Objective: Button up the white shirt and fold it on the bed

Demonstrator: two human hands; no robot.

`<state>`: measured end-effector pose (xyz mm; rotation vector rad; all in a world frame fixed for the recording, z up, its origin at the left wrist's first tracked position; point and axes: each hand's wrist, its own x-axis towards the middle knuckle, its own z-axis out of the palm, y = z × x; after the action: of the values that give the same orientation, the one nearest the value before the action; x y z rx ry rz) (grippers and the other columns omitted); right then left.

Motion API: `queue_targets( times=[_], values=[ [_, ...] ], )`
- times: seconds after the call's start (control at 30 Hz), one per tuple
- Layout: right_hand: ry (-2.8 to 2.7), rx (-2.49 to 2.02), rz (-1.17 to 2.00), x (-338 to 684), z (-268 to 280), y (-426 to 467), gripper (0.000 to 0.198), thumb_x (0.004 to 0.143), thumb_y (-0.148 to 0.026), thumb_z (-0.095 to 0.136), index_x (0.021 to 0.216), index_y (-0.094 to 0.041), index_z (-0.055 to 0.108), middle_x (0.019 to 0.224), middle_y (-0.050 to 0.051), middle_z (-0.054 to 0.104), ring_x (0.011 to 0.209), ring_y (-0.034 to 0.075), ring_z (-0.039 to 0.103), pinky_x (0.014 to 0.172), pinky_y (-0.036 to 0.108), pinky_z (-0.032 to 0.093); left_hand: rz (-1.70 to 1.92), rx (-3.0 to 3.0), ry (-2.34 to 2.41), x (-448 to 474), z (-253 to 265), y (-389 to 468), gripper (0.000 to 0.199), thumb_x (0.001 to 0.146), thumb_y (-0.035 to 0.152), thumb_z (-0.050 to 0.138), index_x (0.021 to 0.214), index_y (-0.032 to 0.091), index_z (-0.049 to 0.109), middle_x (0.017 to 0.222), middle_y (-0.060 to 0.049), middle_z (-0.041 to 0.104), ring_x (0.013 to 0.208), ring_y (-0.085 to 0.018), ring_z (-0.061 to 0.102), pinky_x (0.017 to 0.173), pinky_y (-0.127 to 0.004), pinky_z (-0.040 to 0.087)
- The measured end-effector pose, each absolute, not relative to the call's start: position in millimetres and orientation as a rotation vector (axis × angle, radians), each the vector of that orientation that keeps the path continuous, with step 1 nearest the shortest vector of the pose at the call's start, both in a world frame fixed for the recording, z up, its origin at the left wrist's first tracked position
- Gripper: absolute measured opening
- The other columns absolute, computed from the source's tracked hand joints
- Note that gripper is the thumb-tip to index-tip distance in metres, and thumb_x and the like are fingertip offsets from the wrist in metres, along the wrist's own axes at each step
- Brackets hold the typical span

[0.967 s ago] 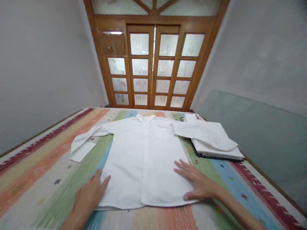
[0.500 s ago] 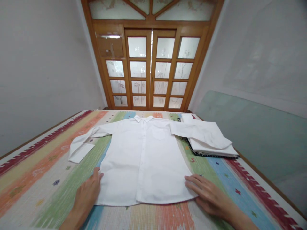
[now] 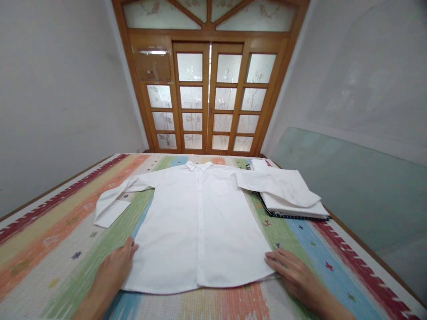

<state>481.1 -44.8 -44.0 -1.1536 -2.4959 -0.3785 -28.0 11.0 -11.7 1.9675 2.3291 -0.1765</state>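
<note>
A white button-up shirt lies front side up, its collar at the far end and its curved hem towards me. At the left side edge near the hem, my left hand is closed, thumb and fingers pinching the cloth. My right hand grips the opposite side edge, fingertips on top of the fabric and the thumb out of sight. The left sleeve bends outward with its cuff on the cloth. The right sleeve stretches over a stack of folded white fabric.
A striped, patterned tablecloth covers the table. Dark trim shows beneath the folded stack at the right. A pale green panel leans along the right wall. Wooden glass-paned doors stand beyond the far edge.
Both hands have moved apart, left hand leftward and right hand slightly rightward. The shirt's lower part has spread wider and flatter, and its hem sits a little closer to me.
</note>
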Motion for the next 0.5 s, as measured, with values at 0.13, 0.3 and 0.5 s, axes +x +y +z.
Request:
queue_targets(
  times=[0.13,0.3,0.5],
  values=[
    [-2.467,-1.256,-0.186,485.7,-44.7,-44.4,0.043,0.081,-0.005,0.042,0.109,-0.025,0.068,0.108,0.007,0.071,0.1,0.018,0.065,0.093,0.033,0.052,-0.188,1.981,2.319,-32.4,-13.7,12.5,0.037,0.098,0.028,0.019,0.11,0.016,0.051,0.102,-0.013,0.071,0.091,-0.028,0.069,0.073,-0.036,0.049],
    [-2.475,-1.398,0.043,492.2,-36.6,-46.6,0.031,0.083,-0.014,0.047,0.101,-0.025,0.07,0.112,0.008,0.069,0.109,0.023,0.062,0.101,0.04,0.048,-0.227,1.987,2.323,-36.9,-15.5,13.2,0.041,0.098,0.027,0.016,0.112,0.015,0.052,0.099,-0.015,0.071,0.089,-0.028,0.069,0.074,-0.038,0.049],
    [-2.544,-1.536,0.293,482.0,-3.7,-48.0,0.021,0.075,-0.013,0.049,0.078,-0.022,0.068,0.107,0.008,0.066,0.113,0.026,0.057,0.104,0.044,0.042,-0.43,1.942,2.238,-39.9,0.1,18.0,0.04,0.096,0.022,0.022,0.108,0.013,0.059,0.092,-0.015,0.07,0.088,-0.027,0.069,0.074,-0.037,0.049]
  ],
)
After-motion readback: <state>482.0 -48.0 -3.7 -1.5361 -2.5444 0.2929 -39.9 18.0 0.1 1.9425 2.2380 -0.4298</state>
